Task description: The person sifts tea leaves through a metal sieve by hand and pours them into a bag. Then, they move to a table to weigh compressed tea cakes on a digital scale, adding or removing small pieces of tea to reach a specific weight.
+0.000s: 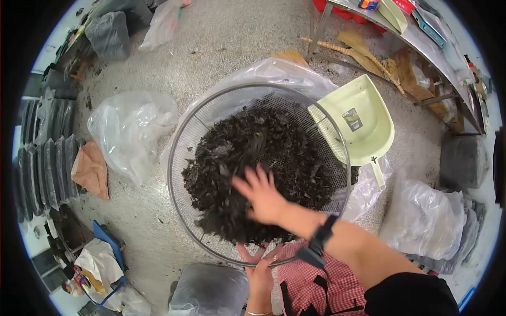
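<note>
Your view is bright and evenly lit; the soft light seems to come from overhead, though no lamp shows. Shadows on the grey floor [221, 42] are faint and short. The fisheye lens bends everything towards the rim and leaves black corners around a round picture. The clear plastic bags [132, 126] glare almost white, while the dark leaves [263, 147] in the sieve [182, 152] swallow detail. Your right hand [261, 196] is slightly blurred; the centre is otherwise sharp, the edges soft.
</note>
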`<state>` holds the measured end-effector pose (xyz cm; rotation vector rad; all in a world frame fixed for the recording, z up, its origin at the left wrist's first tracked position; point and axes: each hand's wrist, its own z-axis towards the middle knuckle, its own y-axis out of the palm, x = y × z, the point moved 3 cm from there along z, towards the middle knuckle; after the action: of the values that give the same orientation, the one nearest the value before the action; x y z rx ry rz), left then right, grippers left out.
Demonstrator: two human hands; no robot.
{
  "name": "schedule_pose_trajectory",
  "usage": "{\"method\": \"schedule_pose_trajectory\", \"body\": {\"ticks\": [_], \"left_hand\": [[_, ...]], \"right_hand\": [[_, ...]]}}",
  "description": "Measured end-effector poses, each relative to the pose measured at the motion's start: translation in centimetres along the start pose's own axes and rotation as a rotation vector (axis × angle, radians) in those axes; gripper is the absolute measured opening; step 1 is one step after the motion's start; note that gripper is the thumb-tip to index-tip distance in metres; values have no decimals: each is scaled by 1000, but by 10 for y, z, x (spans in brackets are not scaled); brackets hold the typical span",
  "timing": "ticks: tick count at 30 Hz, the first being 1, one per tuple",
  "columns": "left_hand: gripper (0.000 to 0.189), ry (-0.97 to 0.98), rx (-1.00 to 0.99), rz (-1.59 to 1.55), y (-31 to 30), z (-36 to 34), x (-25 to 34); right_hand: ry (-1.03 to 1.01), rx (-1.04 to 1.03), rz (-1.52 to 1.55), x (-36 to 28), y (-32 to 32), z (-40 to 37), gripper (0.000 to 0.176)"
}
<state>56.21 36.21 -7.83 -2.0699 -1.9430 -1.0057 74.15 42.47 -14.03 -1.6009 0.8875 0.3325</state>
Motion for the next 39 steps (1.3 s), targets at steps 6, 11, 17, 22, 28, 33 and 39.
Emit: {"method": "schedule_pose_trajectory", "body": {"ticks": [6,11,17,22,28,33,39], "left_hand": [[65,-53,112,-8,-21,3,-9],[77,-81,-4,-29,-9,-4,-18],[102,-15,-56,-9,-25,-1,-25],[108,-69,-2,42,-19,-7,-24],[65,60,55,38,-18,3,3],[61,0,27,5,-19,-1,11],[60,68,31,111,-20,4,6]], "right_hand": [[261,-139,-48,67,-57,-48,93],[104,171,-55,15,-29,29,86],[301,-466,168,42,-23,-88,86],[224,-194,14,39,-54,10,87],[-155,-117,51,-14,7,-58,54],[286,-161,-318,86,-42,-39,52],[-125,231,-27,-32,4,15,63]]}}
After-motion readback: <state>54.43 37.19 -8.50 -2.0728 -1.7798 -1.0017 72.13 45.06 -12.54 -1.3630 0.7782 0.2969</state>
